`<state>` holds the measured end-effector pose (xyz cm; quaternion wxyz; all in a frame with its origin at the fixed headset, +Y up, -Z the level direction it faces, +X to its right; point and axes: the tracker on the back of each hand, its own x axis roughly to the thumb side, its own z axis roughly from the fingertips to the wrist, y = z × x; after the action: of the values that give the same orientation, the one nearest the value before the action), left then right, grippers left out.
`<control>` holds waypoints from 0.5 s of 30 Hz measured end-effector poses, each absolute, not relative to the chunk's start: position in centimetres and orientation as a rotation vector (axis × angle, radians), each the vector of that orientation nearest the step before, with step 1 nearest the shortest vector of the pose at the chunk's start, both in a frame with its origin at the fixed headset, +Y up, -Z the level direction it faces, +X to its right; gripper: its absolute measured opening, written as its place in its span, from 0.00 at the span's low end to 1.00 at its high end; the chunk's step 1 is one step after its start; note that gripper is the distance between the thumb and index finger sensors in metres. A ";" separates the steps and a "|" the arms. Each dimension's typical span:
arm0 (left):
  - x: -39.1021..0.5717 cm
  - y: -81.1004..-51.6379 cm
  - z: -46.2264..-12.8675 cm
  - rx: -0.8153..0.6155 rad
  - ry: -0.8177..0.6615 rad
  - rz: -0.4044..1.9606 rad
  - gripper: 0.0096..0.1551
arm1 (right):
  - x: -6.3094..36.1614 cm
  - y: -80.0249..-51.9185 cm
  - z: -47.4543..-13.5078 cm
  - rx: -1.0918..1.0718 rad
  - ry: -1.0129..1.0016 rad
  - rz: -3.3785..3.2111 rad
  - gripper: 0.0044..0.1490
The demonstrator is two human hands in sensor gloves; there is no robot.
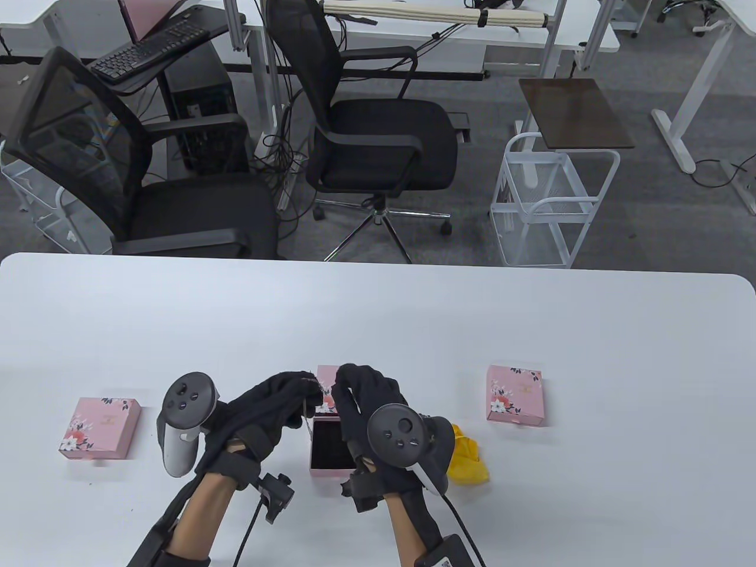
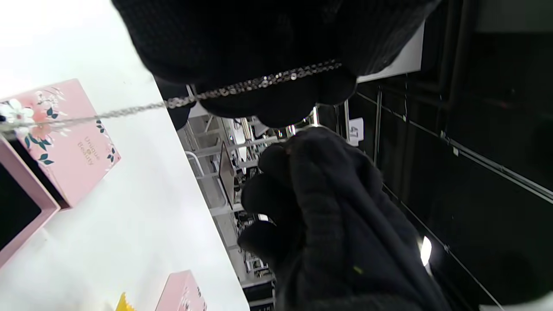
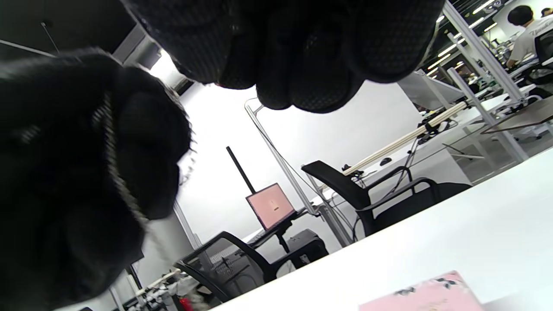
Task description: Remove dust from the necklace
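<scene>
Your left hand's fingers (image 2: 276, 99) curl round the silver chain necklace (image 2: 242, 88), which drapes across them and trails down toward the open pink jewellery box (image 1: 332, 452). It's thin, light and slinky — probably easy to snag or kink, so hold it near an end. Your right hand (image 1: 366, 396) hovers just beside the left hand (image 1: 277, 407), fingers bent together — whether they pinch the chain, can't tell. The yellow cloth (image 1: 468, 460) lies untouched by your right wrist.

White tabletop (image 1: 413, 319), bearing: open pink box (image 1: 329, 449) near front centre; two closed pink floral boxes, left (image 1: 99, 427) and right (image 1: 514, 394); yellow cloth (image 1: 468, 460).
</scene>
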<state>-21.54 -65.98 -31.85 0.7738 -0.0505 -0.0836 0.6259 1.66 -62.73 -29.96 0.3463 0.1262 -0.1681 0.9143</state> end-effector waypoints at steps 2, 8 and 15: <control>-21.8 -66.2 -31.9 -0.083 -0.140 1.349 0.20 | 1.4 -62.2 -29.6 0.353 -0.431 2.361 0.24; -22.1 -66.7 -32.0 -0.072 -0.097 1.420 0.20 | -0.3 -62.0 -29.0 0.435 -0.330 2.419 0.26; -21.3 -66.6 -31.7 -0.074 -0.141 1.452 0.19 | -1.8 -63.3 -29.1 0.417 -0.274 2.465 0.34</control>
<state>-21.27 -66.57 -31.68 0.7450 -0.0336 -0.0644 0.6631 -1.82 -63.33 -29.08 0.3080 0.1579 -0.1036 0.9325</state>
